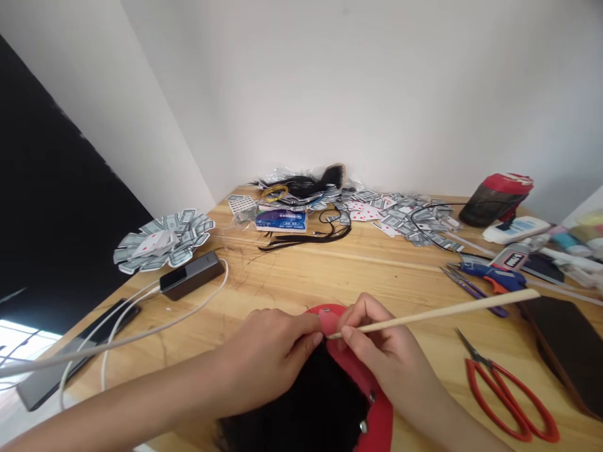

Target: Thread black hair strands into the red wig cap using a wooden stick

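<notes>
My right hand (pixel 386 345) grips a thin wooden stick (pixel 436 317), whose tip reaches the edge of a red rounded piece (pixel 377 408) with small metal studs. A mass of black hair (pixel 301 402) lies over that piece, and its lower part runs out of view. My left hand (pixel 268 358) pinches the red piece's upper edge at the hair line, close to the stick's tip. My fingers hide part of the edge.
Red-handled scissors (pixel 506 402) and a dark phone (pixel 568 351) lie to the right. Purple-handled scissors (pixel 475 300) and a blue-orange tool (pixel 492 277) lie beyond. A cabled power bank (pixel 191 275), money-print paper cutouts (pixel 162 242), and black hair (pixel 296 185) occupy the wooden table's back.
</notes>
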Demonstrator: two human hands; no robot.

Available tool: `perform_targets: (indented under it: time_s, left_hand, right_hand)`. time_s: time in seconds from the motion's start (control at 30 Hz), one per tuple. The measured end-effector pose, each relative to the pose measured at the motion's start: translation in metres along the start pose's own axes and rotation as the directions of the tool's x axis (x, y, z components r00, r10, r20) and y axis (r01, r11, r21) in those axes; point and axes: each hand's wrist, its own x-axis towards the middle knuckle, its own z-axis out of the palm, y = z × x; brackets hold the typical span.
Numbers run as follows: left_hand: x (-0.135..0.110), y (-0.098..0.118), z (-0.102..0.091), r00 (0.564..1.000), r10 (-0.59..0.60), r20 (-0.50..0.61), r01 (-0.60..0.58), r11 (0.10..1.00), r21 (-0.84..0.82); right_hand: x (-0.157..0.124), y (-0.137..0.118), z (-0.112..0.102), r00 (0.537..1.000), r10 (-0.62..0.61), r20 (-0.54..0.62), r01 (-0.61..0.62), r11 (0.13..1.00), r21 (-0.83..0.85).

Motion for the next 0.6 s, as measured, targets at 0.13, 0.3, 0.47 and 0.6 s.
perform_targets:
  time_s: [0.13,0.3,0.47,0.6]
  left_hand:
    - [0.003,0.007,-0.007,1.0,0.009,0.03,-0.016,0.973,0.231]
    - [0.004,0.014,-0.011,0.997,0.016,0.077,-0.043,0.929,0.366]
    - [0.006,0.022,-0.018,0.99,0.001,0.14,-0.065,0.892,0.448]
    - [0.005,0.028,-0.021,0.978,0.029,0.207,-0.133,0.85,0.51]
  right_hand:
    - [0.002,-0.003,0.0,1.0,0.005,0.013,-0.005,1.0,-0.017]
    - [0.005,-0.004,-0.002,1.0,0.0,0.006,0.0,1.0,-0.025]
    - [0.008,-0.002,-0.002,1.0,0.016,-0.01,-0.016,1.0,0.0]
    - [0.008,-0.002,-0.002,0.999,0.034,0.009,-0.034,0.999,0.038]
